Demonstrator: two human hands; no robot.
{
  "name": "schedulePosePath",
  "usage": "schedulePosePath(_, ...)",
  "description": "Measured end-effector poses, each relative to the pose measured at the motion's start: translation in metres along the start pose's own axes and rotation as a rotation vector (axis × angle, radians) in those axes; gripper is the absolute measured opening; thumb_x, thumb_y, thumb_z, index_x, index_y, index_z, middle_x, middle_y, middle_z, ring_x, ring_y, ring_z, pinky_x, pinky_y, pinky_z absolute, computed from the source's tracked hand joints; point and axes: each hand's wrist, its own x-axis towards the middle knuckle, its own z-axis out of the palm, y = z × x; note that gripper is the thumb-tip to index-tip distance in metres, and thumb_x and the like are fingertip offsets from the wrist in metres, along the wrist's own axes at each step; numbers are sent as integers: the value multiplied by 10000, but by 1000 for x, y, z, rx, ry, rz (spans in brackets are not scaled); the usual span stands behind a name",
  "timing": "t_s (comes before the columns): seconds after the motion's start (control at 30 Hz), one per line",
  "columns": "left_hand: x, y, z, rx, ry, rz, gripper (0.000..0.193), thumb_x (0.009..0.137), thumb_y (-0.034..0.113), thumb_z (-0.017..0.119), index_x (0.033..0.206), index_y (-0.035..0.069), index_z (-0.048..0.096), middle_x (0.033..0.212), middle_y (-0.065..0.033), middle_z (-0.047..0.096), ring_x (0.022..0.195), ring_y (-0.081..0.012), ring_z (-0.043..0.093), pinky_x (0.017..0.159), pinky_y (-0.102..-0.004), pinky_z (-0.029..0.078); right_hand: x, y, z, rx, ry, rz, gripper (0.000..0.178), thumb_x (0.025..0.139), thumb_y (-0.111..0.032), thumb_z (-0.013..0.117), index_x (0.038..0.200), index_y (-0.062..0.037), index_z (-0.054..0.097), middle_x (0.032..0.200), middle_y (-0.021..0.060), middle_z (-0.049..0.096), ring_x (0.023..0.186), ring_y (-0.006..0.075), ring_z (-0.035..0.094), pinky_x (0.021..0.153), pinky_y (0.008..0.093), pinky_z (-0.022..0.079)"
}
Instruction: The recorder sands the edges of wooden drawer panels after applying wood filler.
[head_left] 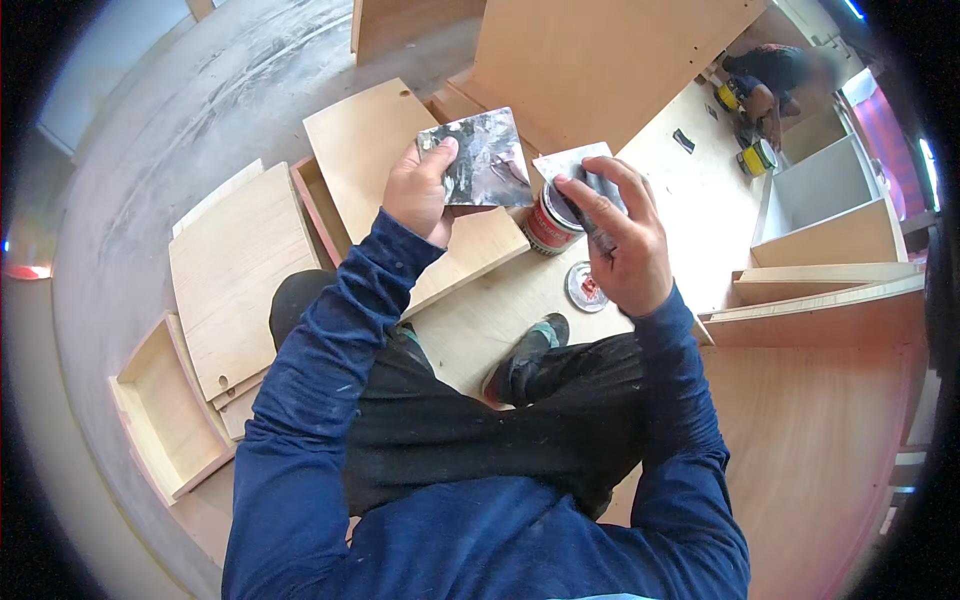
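Note:
My left hand [420,190] grips a square plate [487,160] smeared with dark and pale paste, its thumb lying on the top face. Close to its right, my right hand [628,235] is closed on a flat, pale metal scraper [575,160], fingers pressed on top; its handle is mostly hidden in the palm. Beneath the scraper stands an open can with a red and dark label [552,228], its mouth partly covered by my fingers. A round lid [586,287] with reddish marks lies on the board by the can.
Wooden panels [240,280] and a drawer box [175,410] lie at left. A large upright panel [600,60] stands ahead, cabinet parts [830,300] at right. Another person [775,80] crouches at far right near yellow cans [757,158]. My feet [530,350] are below the can.

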Motion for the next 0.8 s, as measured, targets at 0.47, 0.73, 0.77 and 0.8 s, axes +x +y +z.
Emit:
schedulePosePath(0.47, -4, 5, -2, 610, 113, 494, 133, 993, 120, 548, 1025, 6, 608, 885, -28, 658, 775, -83, 596, 723, -266, 512, 4, -8, 31, -537, 54, -374, 554, 631, 103, 684, 1130, -134, 724, 1183, 97, 618, 1161, 341, 563, 953, 450, 467)
schedulePosePath(0.73, -4, 4, -2, 326, 55, 323, 111, 984, 89, 546, 1025, 2, 602, 895, -21, 656, 775, -76, 603, 719, -255, 519, 1, -5, 45, -282, 185, -328, 518, 605, 144, 653, 1059, -95, 727, 1138, 134, 614, 1165, 358, 560, 965, 437, 481)
schedulePosePath(0.77, -3, 3, -2, 287, 69, 314, 111, 985, 89, 545, 1027, 4, 601, 898, -18, 655, 773, -73, 601, 717, -254, 519, 1, -4, 44, -313, 138, -295, 515, 607, 149, 651, 1058, -88, 725, 1136, 134, 614, 1165, 363, 560, 967, 444, 481)
schedulePosePath(0.8, -4, 3, -3, 249, 77, 277, 110, 986, 90, 544, 1030, 6, 601, 902, -15, 654, 771, -70, 599, 716, -253, 519, 1, -4, 46, -343, 89, -264, 513, 608, 154, 649, 1057, -81, 724, 1133, 133, 615, 1166, 369, 559, 970, 451, 480)
